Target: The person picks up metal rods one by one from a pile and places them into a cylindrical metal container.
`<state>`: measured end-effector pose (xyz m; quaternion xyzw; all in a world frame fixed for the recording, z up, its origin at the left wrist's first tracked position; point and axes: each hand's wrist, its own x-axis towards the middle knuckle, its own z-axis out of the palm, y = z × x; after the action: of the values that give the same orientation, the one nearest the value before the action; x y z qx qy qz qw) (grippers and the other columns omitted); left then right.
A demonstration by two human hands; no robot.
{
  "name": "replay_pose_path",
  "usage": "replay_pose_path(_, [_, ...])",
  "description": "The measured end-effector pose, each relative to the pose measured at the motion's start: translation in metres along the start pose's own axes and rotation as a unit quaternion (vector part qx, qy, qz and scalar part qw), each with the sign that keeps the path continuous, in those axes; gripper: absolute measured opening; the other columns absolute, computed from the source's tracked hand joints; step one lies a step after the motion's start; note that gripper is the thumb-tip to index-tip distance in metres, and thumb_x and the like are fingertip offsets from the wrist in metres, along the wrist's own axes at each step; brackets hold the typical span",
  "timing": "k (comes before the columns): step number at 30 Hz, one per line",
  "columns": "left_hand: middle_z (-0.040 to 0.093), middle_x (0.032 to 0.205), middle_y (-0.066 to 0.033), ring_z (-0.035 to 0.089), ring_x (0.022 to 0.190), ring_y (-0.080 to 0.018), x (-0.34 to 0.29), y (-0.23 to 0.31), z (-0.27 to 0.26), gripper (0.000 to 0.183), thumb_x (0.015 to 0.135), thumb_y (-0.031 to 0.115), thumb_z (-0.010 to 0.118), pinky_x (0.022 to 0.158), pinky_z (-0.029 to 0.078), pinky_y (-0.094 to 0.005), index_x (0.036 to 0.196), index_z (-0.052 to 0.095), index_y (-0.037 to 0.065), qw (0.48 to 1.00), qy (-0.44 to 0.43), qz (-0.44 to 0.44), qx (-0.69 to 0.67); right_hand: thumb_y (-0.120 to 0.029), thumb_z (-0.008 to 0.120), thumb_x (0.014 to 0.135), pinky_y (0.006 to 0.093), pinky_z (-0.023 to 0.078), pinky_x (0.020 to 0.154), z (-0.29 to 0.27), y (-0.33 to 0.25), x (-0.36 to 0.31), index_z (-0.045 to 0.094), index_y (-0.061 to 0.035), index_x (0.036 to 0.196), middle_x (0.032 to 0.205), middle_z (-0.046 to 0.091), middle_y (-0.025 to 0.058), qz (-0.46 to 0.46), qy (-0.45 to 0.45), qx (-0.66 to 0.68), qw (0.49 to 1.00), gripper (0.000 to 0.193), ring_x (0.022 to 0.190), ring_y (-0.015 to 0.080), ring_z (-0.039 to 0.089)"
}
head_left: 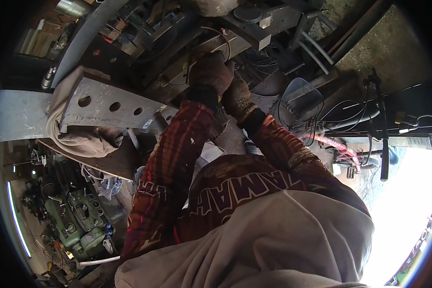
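My left hand (210, 74), in a dark work glove, is closed like a fist beside a long metal bar (177, 72). Just below and to the right, my right hand (238, 97) wears a lighter knitted glove, its fingers curled in against the left hand. Whatever sits inside the two grips is covered by the gloves. A thin curved cord or wire (227, 41) arcs above the left hand; whether it runs into the fingers cannot be made out.
A steel plate with round holes (113, 104) juts in at left, with a beige cloth (89, 144) draped around its end. A wire fan guard (300, 103) stands to the right. Green machinery (79, 216) is at lower left. Metal rods (317, 53) stick out at upper right.
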<state>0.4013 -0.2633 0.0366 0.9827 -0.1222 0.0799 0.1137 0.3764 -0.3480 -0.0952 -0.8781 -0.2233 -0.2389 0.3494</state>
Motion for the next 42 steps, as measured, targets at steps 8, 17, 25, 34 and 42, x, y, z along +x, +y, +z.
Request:
replay_pose_path(8, [0.071,0.105,-0.0165,0.068,0.098,-0.0355,-0.03,0.026,-0.017,0.033,0.095,0.03,0.06,0.088,0.054,-0.0468,0.118,0.067,0.007,0.998,0.049,0.04,0.031,-0.022,0.053,0.102,0.04,0.052,0.093,-0.06,-0.013,0.006,0.062,-0.0056,0.118,0.113,0.068,0.0097,0.088,-0.007,0.135,0.987,0.024,0.104,0.0263,0.066])
replay_pose_path(17, [0.067,0.119,-0.0149,0.067,0.102,-0.0323,-0.102,0.026,-0.039,0.055,0.091,0.027,0.067,0.086,0.054,-0.0464,0.14,0.052,0.007,0.991,0.127,0.036,-0.018,-0.032,0.052,0.107,0.0311,0.053,0.085,-0.092,-0.054,0.016,0.066,-0.0041,0.111,0.099,0.067,0.004,0.248,-0.018,0.615,0.748,0.031,0.095,0.0123,0.065])
replay_pose_path(25, [0.07,0.109,-0.0131,0.07,0.097,-0.0286,-0.159,-0.024,-0.021,0.028,0.097,0.02,0.064,0.083,0.057,-0.0421,0.12,0.068,0.006,0.998,0.031,0.053,-0.032,-0.031,0.061,0.102,0.0343,0.053,0.088,-0.111,-0.071,-0.009,0.063,-0.0055,0.131,0.111,0.07,0.0095,0.146,-0.11,0.434,0.882,0.038,0.1,0.0186,0.068])
replay_pose_path(34, [0.071,0.105,-0.0089,0.068,0.094,-0.0288,-0.12,-0.076,-0.124,0.037,0.086,0.021,0.074,0.085,0.054,-0.0451,0.121,0.069,0.009,0.962,-0.103,0.245,-0.067,-0.034,0.073,0.092,0.0382,0.056,0.071,-0.178,-0.057,-0.002,0.07,-0.0069,0.117,0.095,0.072,0.0123,-0.091,-0.153,0.071,0.981,0.037,0.075,0.0251,0.07])
replay_pose_path(42, [0.067,0.116,-0.0198,0.067,0.1,-0.0381,-0.074,0.036,-0.054,0.064,0.093,0.037,0.069,0.09,0.053,-0.0502,0.145,0.046,0.008,0.988,0.145,0.053,-0.016,-0.019,0.059,0.097,0.0414,0.056,0.076,-0.13,0.008,-0.003,0.063,-0.0045,0.116,0.111,0.065,0.0158,0.038,-0.162,0.184,0.969,0.024,0.088,0.0326,0.068])
